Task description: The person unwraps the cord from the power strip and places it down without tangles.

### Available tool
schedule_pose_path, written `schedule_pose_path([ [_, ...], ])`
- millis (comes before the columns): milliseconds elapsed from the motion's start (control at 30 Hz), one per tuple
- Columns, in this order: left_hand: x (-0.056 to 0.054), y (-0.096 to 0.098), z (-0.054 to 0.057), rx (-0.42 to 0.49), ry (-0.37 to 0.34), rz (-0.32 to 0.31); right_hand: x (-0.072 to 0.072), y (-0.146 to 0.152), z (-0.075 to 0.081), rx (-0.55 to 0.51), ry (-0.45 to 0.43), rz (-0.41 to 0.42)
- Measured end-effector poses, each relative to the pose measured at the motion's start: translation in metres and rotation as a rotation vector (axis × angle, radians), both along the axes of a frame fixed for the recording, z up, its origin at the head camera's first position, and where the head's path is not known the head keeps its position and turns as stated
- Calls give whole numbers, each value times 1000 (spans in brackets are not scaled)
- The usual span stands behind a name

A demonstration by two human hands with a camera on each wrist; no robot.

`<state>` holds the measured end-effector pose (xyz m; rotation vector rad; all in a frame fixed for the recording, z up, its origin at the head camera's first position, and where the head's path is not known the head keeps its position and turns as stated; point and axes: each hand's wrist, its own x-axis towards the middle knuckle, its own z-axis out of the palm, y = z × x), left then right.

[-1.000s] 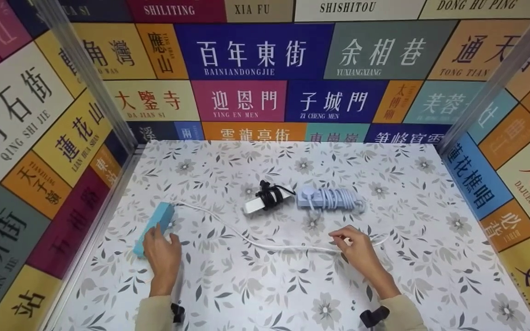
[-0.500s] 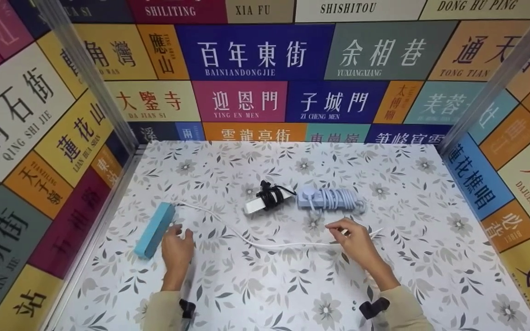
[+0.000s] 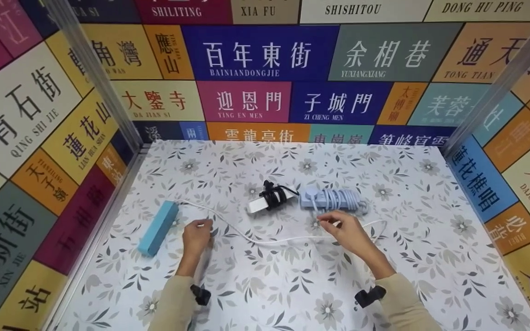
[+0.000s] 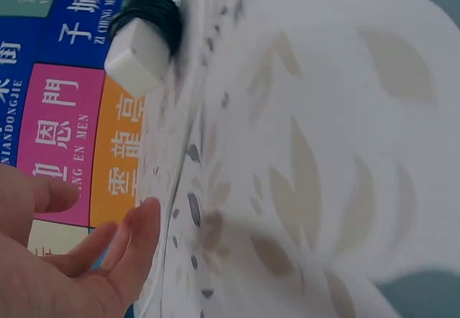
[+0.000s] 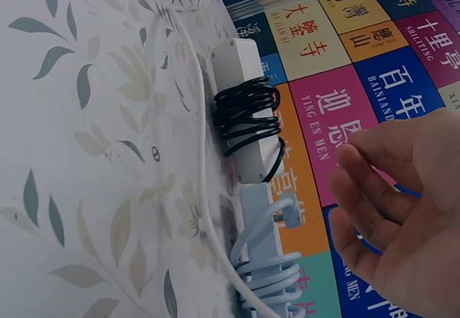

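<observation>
My left hand (image 3: 197,236) hovers right of a blue power strip (image 3: 158,228), apart from it, its fingers relaxed and slightly bent. Nothing lies between those fingers in the left wrist view. A white cable (image 3: 272,241) runs from the strip's far end across the table to my right hand (image 3: 345,231) and passes beneath it, looping out on its right. In the right wrist view the fingers (image 5: 359,188) are loosely curled, thumb and index tips close together, and no object shows between them. Just beyond that hand lies a pale blue power strip (image 3: 334,198) wrapped in its own cord.
A white power strip (image 3: 258,205) with a black cord (image 3: 274,196) wound round it lies left of the pale blue one. The flower-patterned table (image 3: 256,289) is enclosed at the back and sides by panels (image 3: 246,101) printed with street names.
My left hand has left the blue power strip and moved right. My right hand has moved slightly forward and left, and the cable near it has shifted forward.
</observation>
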<state>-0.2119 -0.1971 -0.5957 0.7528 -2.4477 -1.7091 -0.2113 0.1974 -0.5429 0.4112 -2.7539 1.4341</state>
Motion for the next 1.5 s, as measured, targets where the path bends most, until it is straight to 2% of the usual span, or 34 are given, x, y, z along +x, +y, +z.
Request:
schedule_pose_path([
  [133, -7, 7, 2, 195, -61, 14, -5, -9, 9, 29, -16, 61],
  [233, -11, 12, 3, 261, -98, 9, -9, -16, 15, 43, -19, 96],
  [367, -15, 19, 6, 261, -136, -18, -15, -23, 24, 46, -38, 141],
  [533, -20, 26, 7, 292, -133, -51, -27, -31, 29, 36, -77, 170],
  [767, -31, 36, 4, 383, -174, -87, -51, -45, 26, -29, -87, 144],
  [933, -39, 44, 5, 349, -222, -125, -68, -56, 22, -113, -107, 95],
  [1100, -48, 50, 6, 338, -285, -136, -84, -68, 20, -73, -61, 46],
  [1200, -53, 52, 7, 376, -310, -128, -92, -75, 18, -64, -59, 36],
  [1400, -61, 57, 7, 451, -304, -113, -109, -87, 15, 7, -97, 40],
  [1500, -66, 61, 6, 501, -278, -110, -117, -94, 11, 32, -117, 37],
])
